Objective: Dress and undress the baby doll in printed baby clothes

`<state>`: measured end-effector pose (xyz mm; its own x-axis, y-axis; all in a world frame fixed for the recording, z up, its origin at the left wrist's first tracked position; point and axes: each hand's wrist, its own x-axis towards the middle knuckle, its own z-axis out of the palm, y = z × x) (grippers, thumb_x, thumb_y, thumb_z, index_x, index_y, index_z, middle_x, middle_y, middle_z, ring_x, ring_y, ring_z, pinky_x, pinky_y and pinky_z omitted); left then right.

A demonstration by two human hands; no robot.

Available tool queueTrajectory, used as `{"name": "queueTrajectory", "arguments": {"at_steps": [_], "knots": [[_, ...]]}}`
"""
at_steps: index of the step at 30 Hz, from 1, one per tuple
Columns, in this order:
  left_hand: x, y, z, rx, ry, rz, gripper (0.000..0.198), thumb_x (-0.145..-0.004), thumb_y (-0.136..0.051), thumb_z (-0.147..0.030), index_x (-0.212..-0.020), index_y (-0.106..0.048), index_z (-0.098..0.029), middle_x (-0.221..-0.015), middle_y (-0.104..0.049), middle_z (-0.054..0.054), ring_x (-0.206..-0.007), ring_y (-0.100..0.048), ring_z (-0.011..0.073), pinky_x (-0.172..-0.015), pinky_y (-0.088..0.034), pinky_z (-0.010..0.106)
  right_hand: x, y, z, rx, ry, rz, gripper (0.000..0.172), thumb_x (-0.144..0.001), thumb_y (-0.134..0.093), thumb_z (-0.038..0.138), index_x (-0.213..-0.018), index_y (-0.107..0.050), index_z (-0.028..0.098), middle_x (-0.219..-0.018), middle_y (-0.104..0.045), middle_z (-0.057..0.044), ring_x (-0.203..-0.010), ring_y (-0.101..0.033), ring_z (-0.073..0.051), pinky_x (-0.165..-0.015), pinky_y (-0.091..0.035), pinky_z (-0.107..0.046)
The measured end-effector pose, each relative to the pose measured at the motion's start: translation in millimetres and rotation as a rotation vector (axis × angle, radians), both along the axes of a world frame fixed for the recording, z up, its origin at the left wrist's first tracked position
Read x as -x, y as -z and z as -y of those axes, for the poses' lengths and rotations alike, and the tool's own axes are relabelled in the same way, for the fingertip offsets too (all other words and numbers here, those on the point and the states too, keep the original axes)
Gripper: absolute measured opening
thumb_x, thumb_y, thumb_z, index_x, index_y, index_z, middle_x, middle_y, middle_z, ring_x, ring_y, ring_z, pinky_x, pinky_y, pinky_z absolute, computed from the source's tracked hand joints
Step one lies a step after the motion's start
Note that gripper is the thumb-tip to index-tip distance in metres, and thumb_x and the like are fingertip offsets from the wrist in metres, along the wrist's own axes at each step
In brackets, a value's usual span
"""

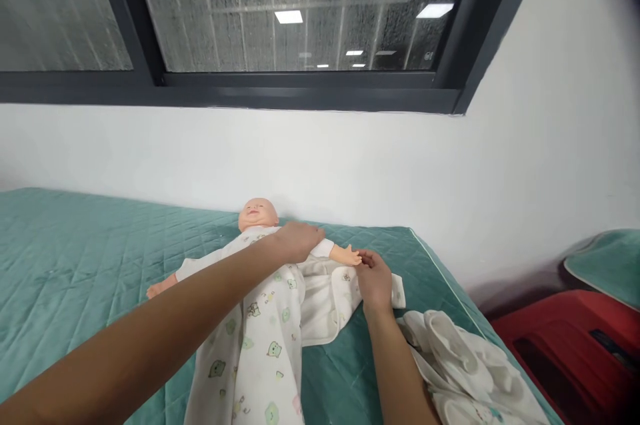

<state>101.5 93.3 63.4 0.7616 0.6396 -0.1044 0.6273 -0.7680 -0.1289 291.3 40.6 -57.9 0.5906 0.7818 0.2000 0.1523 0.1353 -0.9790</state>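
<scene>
A baby doll (258,213) lies on its back on a green quilted cover, its head toward the wall and its arms spread. It wears a white garment with green animal prints (273,345), part of which spreads out at the right under the doll's arm. My left hand (300,242) is closed round the white sleeve at the doll's upper arm, on the right side of the picture. My right hand (374,273) has its fingers bent together at the tips of the doll's hand (346,255).
A crumpled white cloth (465,365) lies near my right forearm. Right of the green cover (90,265) stand a red object (565,338) and a green cushion-like item (607,265). Behind are a white wall (200,152) and a dark-framed window (300,88).
</scene>
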Motion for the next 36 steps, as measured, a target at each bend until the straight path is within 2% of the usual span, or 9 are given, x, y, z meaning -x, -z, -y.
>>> {"name": "queueTrajectory", "arguments": {"at_steps": [7, 11, 14, 18, 19, 25, 30, 33, 36], "knots": [[-3.2, 6.8, 14.0, 0.014, -0.102, 0.078, 0.035, -0.080, -0.053, -0.011, -0.116, -0.051, -0.014, -0.118, -0.060, 0.015, -0.108, -0.059, 0.0285, -0.084, -0.049, 0.040, 2.8, 3.0, -4.2, -0.083, -0.070, -0.126, 0.038, -0.063, -0.066, 0.036, -0.095, -0.063, 0.016, -0.101, -0.073, -0.011, -0.093, -0.069, -0.025, -0.084, -0.054, -0.037], [41.0, 5.8, 34.3, -0.020, -0.207, 0.408, 0.034, -0.087, -0.050, -0.023, -0.121, -0.053, -0.019, -0.131, -0.056, 0.011, -0.119, -0.054, 0.0282, -0.095, -0.046, 0.044, 1.9, 4.9, -7.2, 0.000, -0.050, -0.027, 0.051, -0.061, -0.065, 0.033, -0.108, -0.058, 0.015, -0.105, -0.070, -0.012, -0.096, -0.067, -0.026, -0.086, -0.053, -0.039], [95.0, 22.9, 63.0, -0.004, -0.488, 0.901, 0.031, -0.092, -0.045, -0.033, -0.120, -0.055, -0.026, -0.130, -0.059, 0.006, -0.123, -0.053, 0.0239, -0.102, -0.044, 0.041, 2.8, 7.2, -8.3, 0.055, -0.012, 0.052, 0.054, -0.063, -0.063, 0.033, -0.114, -0.055, 0.015, -0.112, -0.066, -0.014, -0.102, -0.064, -0.028, -0.090, -0.052, -0.042], [140.8, 64.5, 111.3, 0.349, -1.059, 1.427, 0.044, -0.087, -0.053, -0.053, -0.121, -0.057, -0.026, -0.122, -0.066, 0.007, -0.114, -0.061, 0.0270, -0.095, -0.052, 0.042, 7.8, 8.9, -8.0, 0.102, 0.032, 0.202, 0.051, -0.066, -0.056, 0.027, -0.116, -0.055, 0.016, -0.119, -0.061, -0.015, -0.112, -0.058, -0.030, -0.099, -0.046, -0.045], [143.3, 72.7, 121.2, 0.431, -1.099, 1.502, 0.048, -0.087, -0.051, -0.057, -0.123, -0.057, -0.026, -0.126, -0.064, 0.007, -0.117, -0.061, 0.0277, -0.095, -0.052, 0.043, 9.7, 8.1, -7.3, 0.113, 0.043, 0.247, 0.051, -0.067, -0.054, 0.026, -0.117, -0.054, 0.015, -0.120, -0.059, -0.015, -0.112, -0.057, -0.031, -0.099, -0.045, -0.045], [122.8, 76.1, 130.8, 0.620, -1.051, 1.669, 0.051, -0.086, -0.054, -0.061, -0.128, -0.058, -0.034, -0.142, -0.054, 0.001, -0.130, -0.052, 0.0273, -0.106, -0.047, 0.043, 35.4, -10.0, 3.8, -0.013, 0.156, 0.655, 0.045, -0.083, -0.041, 0.027, -0.123, -0.054, 0.011, -0.130, -0.051, -0.020, -0.130, -0.040, -0.034, -0.110, -0.029, -0.054], [116.4, 71.0, 101.7, 0.633, -0.894, 1.620, 0.050, -0.088, -0.053, -0.057, -0.129, -0.059, -0.028, -0.132, -0.062, 0.006, -0.121, -0.058, 0.0258, -0.104, -0.047, 0.041, 75.9, -19.8, 12.0, -0.092, -0.239, 0.497, 0.051, -0.091, -0.047, 0.038, -0.139, -0.044, 0.022, -0.145, -0.044, -0.010, -0.135, -0.039, -0.025, -0.115, -0.031, -0.046], [116.4, 73.2, 82.3, 0.488, -0.894, 1.483, 0.049, -0.089, -0.050, -0.056, -0.124, -0.060, -0.023, -0.126, -0.064, 0.008, -0.115, -0.060, 0.0262, -0.103, -0.046, 0.043, 91.8, -22.8, 15.7, 0.036, -0.447, 0.309, 0.057, -0.092, -0.049, 0.049, -0.143, -0.041, 0.027, -0.150, -0.042, -0.006, -0.136, -0.041, -0.025, -0.115, -0.032, -0.046], [113.3, 72.4, 56.0, 0.153, -0.856, 1.294, 0.044, -0.091, -0.047, -0.050, -0.117, -0.062, -0.019, -0.125, -0.061, 0.010, -0.117, -0.056, 0.0260, -0.105, -0.042, 0.042, 97.5, -29.7, 20.0, 0.132, -0.513, 0.213, 0.060, -0.092, -0.048, 0.056, -0.145, -0.040, 0.029, -0.152, -0.039, -0.004, -0.140, -0.037, -0.024, -0.118, -0.028, -0.046]]}}
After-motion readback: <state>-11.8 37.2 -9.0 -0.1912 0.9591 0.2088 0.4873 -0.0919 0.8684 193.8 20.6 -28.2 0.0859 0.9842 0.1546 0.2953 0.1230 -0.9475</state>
